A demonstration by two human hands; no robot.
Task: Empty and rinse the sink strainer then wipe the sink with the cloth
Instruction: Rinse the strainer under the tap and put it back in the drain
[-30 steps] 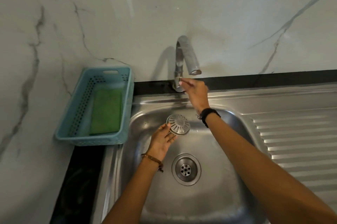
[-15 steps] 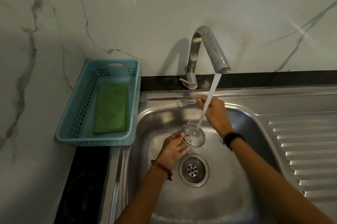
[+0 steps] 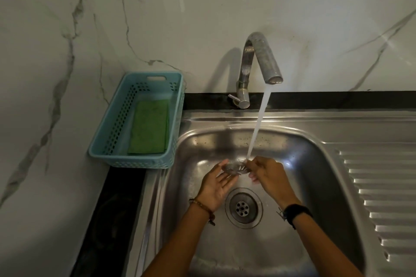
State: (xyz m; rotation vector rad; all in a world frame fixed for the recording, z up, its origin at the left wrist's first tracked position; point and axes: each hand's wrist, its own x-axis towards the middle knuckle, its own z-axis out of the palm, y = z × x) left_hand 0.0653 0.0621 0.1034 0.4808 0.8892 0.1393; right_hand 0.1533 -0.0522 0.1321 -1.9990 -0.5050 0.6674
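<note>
Sink strainer (image 3: 236,168) held roughly flat under running water over the sink (image 3: 315,164), pinched at its right edge by right hand (image 3: 266,173), cradled on open left hand (image 3: 216,183); green cloth (image 3: 150,126) well left, nearer left hand.

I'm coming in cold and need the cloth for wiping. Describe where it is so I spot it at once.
Start at the steel sink under the running tap. Against the wall by the sink's left rim sits a light blue perforated basket. The cloth lies flat inside it: a green rectangle, the only green thing in view, and neither hand touches it.
</note>
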